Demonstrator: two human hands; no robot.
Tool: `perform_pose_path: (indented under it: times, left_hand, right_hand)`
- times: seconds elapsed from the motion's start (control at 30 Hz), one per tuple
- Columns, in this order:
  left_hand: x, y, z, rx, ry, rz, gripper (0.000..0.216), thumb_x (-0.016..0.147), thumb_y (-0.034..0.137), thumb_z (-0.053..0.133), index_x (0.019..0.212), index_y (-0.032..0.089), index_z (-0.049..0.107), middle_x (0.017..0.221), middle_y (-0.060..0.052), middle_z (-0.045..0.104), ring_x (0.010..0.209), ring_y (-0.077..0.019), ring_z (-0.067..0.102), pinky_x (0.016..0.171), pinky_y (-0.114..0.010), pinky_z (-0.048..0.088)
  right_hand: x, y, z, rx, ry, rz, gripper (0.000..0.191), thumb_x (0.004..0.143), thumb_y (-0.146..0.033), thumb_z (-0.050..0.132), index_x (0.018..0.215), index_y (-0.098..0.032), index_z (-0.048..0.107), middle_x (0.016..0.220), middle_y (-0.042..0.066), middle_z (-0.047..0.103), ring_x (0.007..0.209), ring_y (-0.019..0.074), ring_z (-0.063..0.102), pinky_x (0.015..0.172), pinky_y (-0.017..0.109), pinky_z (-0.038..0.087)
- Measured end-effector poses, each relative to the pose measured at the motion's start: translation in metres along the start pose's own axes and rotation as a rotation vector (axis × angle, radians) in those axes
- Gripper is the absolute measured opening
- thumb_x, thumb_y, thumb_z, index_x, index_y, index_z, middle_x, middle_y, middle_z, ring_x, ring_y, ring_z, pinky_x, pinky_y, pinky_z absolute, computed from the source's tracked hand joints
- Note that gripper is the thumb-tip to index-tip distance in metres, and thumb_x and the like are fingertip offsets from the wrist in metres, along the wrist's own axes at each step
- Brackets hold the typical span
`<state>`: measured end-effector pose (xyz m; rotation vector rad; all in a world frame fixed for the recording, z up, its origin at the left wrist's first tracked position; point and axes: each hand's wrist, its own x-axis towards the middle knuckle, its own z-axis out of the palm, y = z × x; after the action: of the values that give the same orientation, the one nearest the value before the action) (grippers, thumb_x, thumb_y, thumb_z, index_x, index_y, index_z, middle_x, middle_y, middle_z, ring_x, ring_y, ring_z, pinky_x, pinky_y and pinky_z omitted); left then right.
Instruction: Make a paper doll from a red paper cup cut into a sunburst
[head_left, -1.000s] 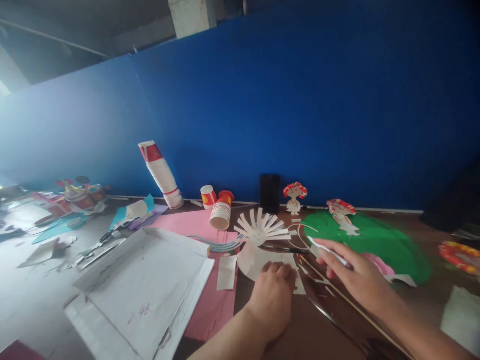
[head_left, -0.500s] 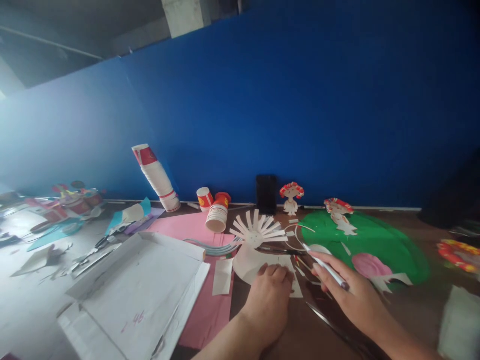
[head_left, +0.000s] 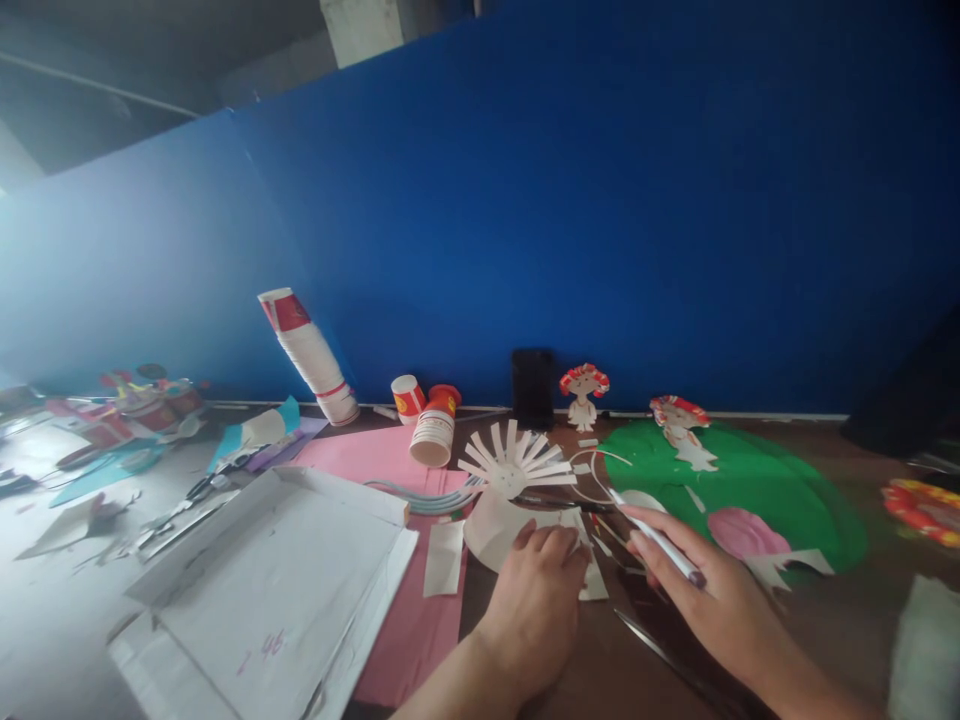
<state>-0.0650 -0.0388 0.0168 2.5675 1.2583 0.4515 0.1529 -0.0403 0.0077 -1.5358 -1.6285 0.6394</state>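
Observation:
My left hand (head_left: 536, 600) rests with bent fingers on a piece of white paper (head_left: 495, 535), holding it down; its fingertips are partly hidden. In my right hand (head_left: 701, 580) is a slim white marker pen (head_left: 664, 540) with a purple end, its tip pointing up and left, clear of the paper under my left hand. Just beyond the hands lies a paper cup cut into fanned strips (head_left: 512, 475), with small face-like marks on its base. A pair of scissors (head_left: 660, 645), partly covered by my right forearm, lies below the pen.
To the left is a white box lid (head_left: 285, 570) beside pink paper (head_left: 420, 650). Stacked paper cups (head_left: 311, 350) lean at the back near a black phone-like block (head_left: 532, 388). Two paper figures (head_left: 583, 398) with red curled tops stand near green paper (head_left: 810, 500).
The fingers of my left hand have shifted slightly on the paper. My right hand keeps the marker in nearly the same place. The view has turned a little.

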Motion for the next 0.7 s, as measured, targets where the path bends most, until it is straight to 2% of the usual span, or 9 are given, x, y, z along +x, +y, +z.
perform_pose_path:
  times: [0.13, 0.23, 0.47, 0.7]
  left_hand:
    - [-0.0019, 0.0003, -0.0022, -0.012, 0.076, 0.009, 0.035, 0.091, 0.015, 0.045, 0.122, 0.021, 0.062, 0.128, -0.005, 0.062, 0.117, -0.0235, 0.054, 0.112, -0.041, 0.036]
    - [-0.0030, -0.0005, -0.0047, -0.004, 0.110, -0.005, 0.036, 0.089, 0.014, 0.048, 0.121, 0.022, 0.062, 0.128, -0.004, 0.062, 0.115, -0.0231, 0.055, 0.109, -0.040, 0.039]
    - [-0.0027, -0.0003, -0.0048, 0.054, 0.165, -0.088, 0.026, 0.086, 0.010, 0.049, 0.103, 0.020, 0.066, 0.111, -0.005, 0.068, 0.100, -0.0239, 0.058, 0.093, -0.040, 0.048]
    - [-0.0045, 0.0027, -0.0088, 0.069, 0.132, -0.190, 0.028, 0.087, 0.012, 0.048, 0.107, 0.021, 0.066, 0.105, -0.006, 0.067, 0.097, -0.0252, 0.058, 0.087, -0.043, 0.047]
  right_hand:
    - [0.0002, 0.0039, 0.0003, -0.035, 0.029, -0.045, 0.037, 0.089, -0.053, 0.056, 0.116, -0.032, 0.070, 0.112, 0.001, 0.077, 0.092, 0.0207, 0.074, 0.079, 0.028, 0.060]
    - [0.0005, 0.0069, -0.0004, -0.067, 0.037, -0.066, 0.036, 0.089, -0.052, 0.056, 0.116, -0.032, 0.071, 0.117, 0.000, 0.076, 0.106, 0.0223, 0.072, 0.082, 0.027, 0.060]
    - [-0.0025, 0.0059, -0.0015, -0.107, 0.038, -0.147, 0.037, 0.091, -0.049, 0.055, 0.118, -0.029, 0.070, 0.116, 0.003, 0.076, 0.096, 0.0207, 0.075, 0.074, 0.024, 0.061]
    - [-0.0081, -0.0011, 0.0007, -0.141, 0.083, -0.327, 0.034, 0.095, -0.041, 0.052, 0.124, -0.028, 0.066, 0.107, 0.001, 0.079, 0.081, 0.0167, 0.077, 0.074, 0.022, 0.062]
